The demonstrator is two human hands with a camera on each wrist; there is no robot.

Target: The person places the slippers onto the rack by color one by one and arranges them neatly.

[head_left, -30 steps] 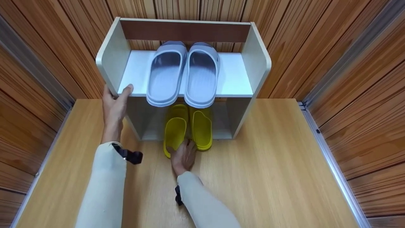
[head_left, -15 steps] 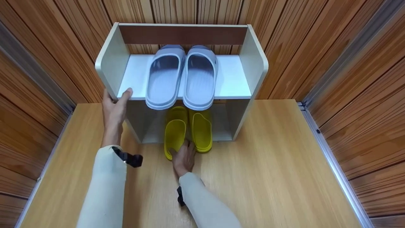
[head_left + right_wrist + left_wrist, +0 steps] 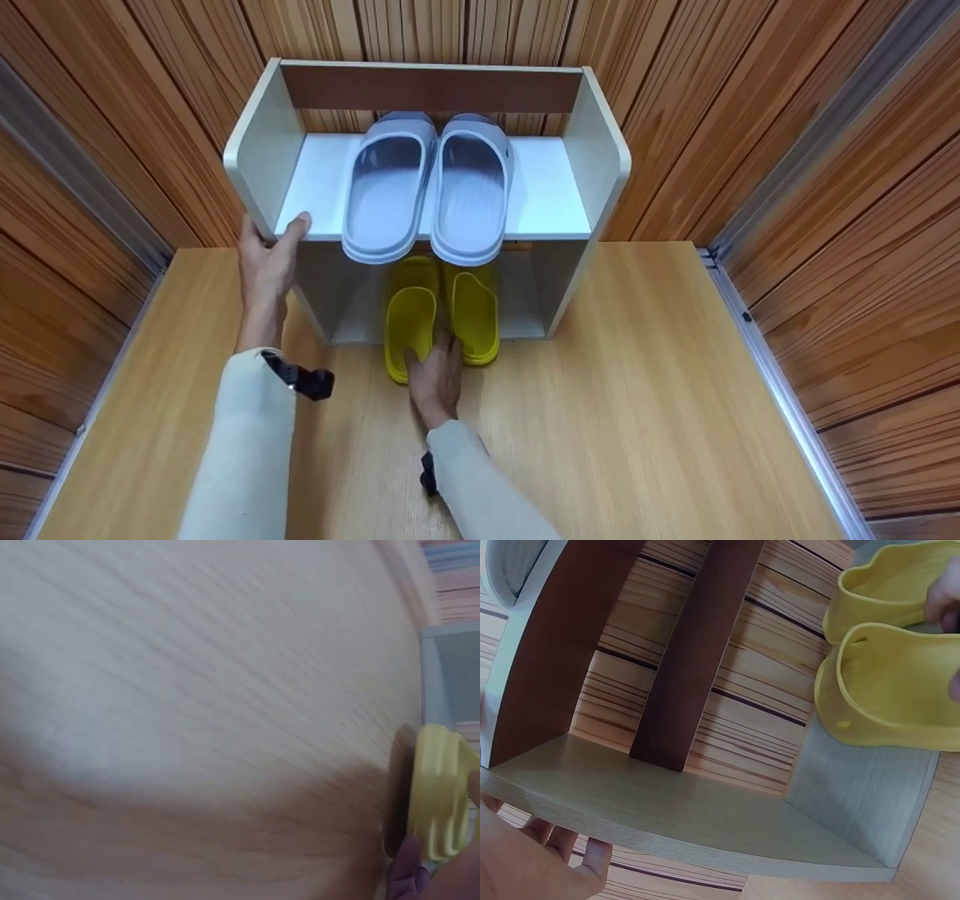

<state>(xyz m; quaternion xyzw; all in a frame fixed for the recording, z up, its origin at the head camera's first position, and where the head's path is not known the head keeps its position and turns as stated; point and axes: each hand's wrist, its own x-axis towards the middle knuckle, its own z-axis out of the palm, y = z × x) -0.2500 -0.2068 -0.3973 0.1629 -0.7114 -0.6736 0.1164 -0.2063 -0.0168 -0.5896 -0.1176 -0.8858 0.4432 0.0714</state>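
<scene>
A small two-tier shoe rack [image 3: 600,165] stands against the back wall. My left hand [image 3: 266,270] grips its left side panel at the upper shelf, thumb on top and fingers round the outside. Two yellow clogs, left one [image 3: 411,319] and right one [image 3: 475,319], stand side by side on the lower level, heels jutting past the front. My right hand [image 3: 436,379] holds the left yellow clog near its heel, thumb inside it and fingers between the pair. In the right wrist view only part of a yellow clog [image 3: 436,787] shows.
A pair of grey clogs, left one [image 3: 384,199] and right one [image 3: 471,199], sits on the upper shelf and overhangs its front edge. Wood-grain panels [image 3: 840,262] enclose the wooden floor [image 3: 637,420]. A metal rail [image 3: 787,390] runs along the right side.
The head view has tilted a little, so the rack appears lower in the picture. Both hands keep their places on the rack and the left yellow clog; the right hand has turned slightly.
</scene>
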